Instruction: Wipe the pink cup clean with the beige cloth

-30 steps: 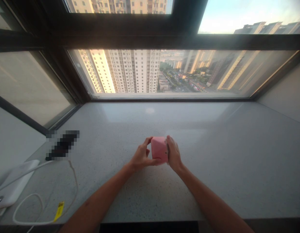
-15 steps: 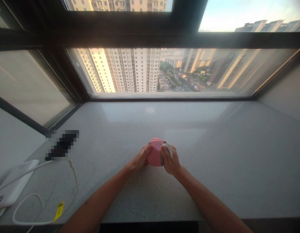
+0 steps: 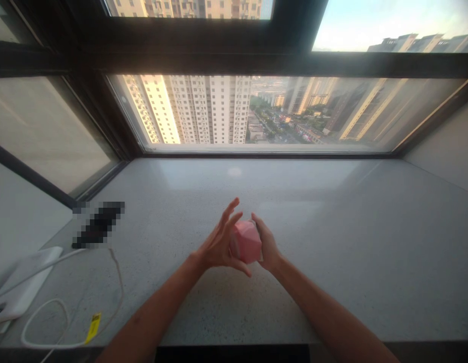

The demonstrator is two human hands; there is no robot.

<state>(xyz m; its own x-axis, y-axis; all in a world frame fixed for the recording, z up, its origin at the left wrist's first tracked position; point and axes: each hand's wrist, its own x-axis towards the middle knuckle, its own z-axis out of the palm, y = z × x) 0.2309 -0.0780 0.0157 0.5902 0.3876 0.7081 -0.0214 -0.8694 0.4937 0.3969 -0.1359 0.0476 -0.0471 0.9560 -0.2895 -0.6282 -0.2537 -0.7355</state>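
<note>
A pink block-shaped object (image 3: 246,241) is held between my two hands just above the grey speckled window ledge (image 3: 332,242). My right hand (image 3: 267,244) is curled round its right side and grips it. My left hand (image 3: 220,241) lies against its left side with the fingers stretched out and spread upward, the thumb under the object's lower edge. The back of the object is hidden by my hands.
At the far left lie a white device (image 3: 20,287) with a looping white cable (image 3: 67,322) carrying a yellow tag (image 3: 92,326), and a dark blurred-out item (image 3: 99,224). A large window with a dark frame (image 3: 234,63) borders the ledge behind.
The pink object has been turned in my hands. My left hand has gone from wrapping it to spread fingers; my right hand has shifted round its right side.
</note>
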